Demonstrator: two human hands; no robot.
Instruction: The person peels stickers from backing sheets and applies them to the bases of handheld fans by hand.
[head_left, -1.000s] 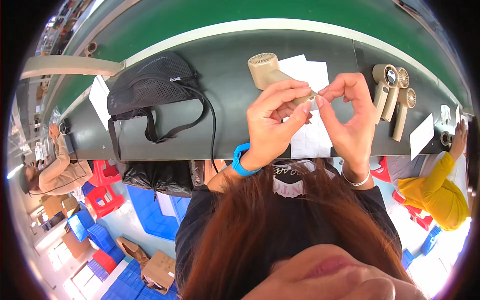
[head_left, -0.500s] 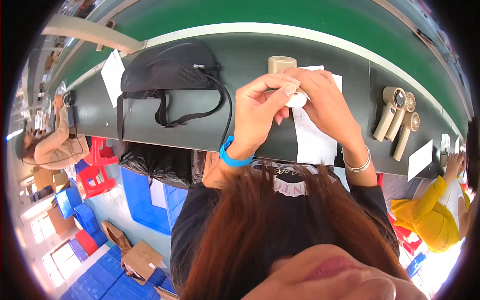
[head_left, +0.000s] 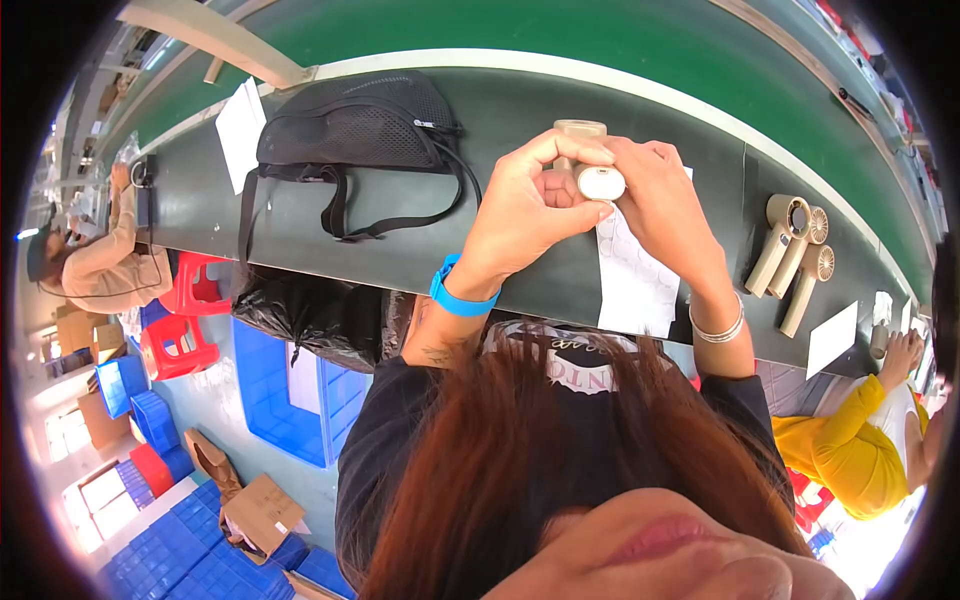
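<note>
Both my hands meet above the dark bench, holding a small white oval-ended piece (head_left: pixel 602 184) with a tiny dark mark near its upper edge. My right hand (head_left: pixel 645 195) wraps it from the right, its fingers hiding most of the body behind the oval end. Thumb and forefinger of my left hand (head_left: pixel 530 200) curve round from the other side, the thumb tip at the lower rim. A beige rounded part (head_left: pixel 580 127) stands just beyond my fingers, partly hidden. White paper sheets (head_left: pixel 636 275) lie under my right hand.
Several beige handheld fans (head_left: pixel 790 250) lie on the bench to the right, near a white card (head_left: pixel 832 337). A black mesh bag (head_left: pixel 350 125) with straps lies left. Co-workers sit at both ends, one in a yellow sleeve (head_left: pixel 850 420). Blue crates (head_left: pixel 290 390) stand below.
My left hand has opened out from the piece, its fingers now arched apart. The white oval end has turned more toward view and shifted slightly up and right.
</note>
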